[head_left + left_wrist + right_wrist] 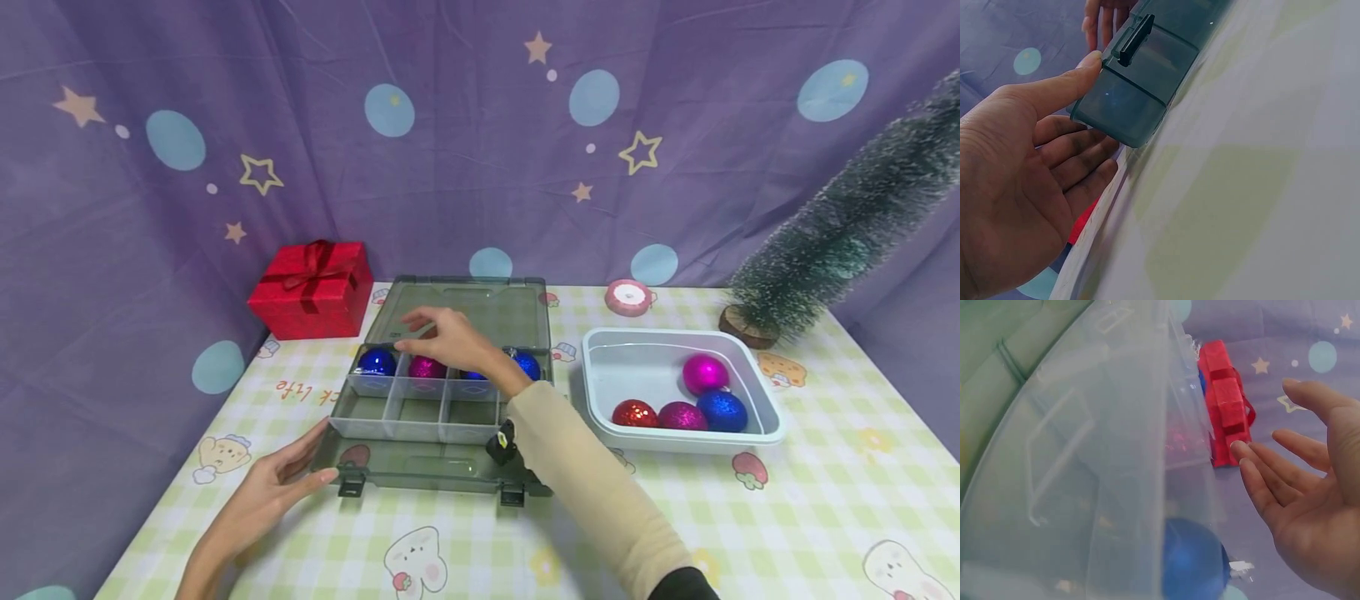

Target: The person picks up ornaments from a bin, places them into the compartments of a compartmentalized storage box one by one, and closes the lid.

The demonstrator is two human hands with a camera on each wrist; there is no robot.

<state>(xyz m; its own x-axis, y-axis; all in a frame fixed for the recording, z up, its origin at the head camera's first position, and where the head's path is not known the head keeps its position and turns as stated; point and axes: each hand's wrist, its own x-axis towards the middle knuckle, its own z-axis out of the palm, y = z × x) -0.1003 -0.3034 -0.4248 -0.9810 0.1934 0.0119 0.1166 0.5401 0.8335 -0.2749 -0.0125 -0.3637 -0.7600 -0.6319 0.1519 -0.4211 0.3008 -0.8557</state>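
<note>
A divided plastic storage box (420, 431) lies with its smoky lid (472, 312) raised at the back. In its back row sit a shiny blue bauble (377, 362), a magenta glitter bauble (427, 367) and, partly behind the right hand and wrist, more blue baubles (528, 365). My right hand (450, 337) hovers over this row, fingers spread and holding nothing; the right wrist view shows it apart from the box. The left hand (273, 483) grips the box's front left corner, thumb (1088, 65) on the front edge and fingers along the side.
Right of the box, a white tub (678, 337) holds a red glitter bauble (634, 414), magenta baubles (705, 374) and a blue one (722, 411). Behind stand a red gift box (315, 292), a ribbon roll (628, 297) and a small frosted tree (832, 225).
</note>
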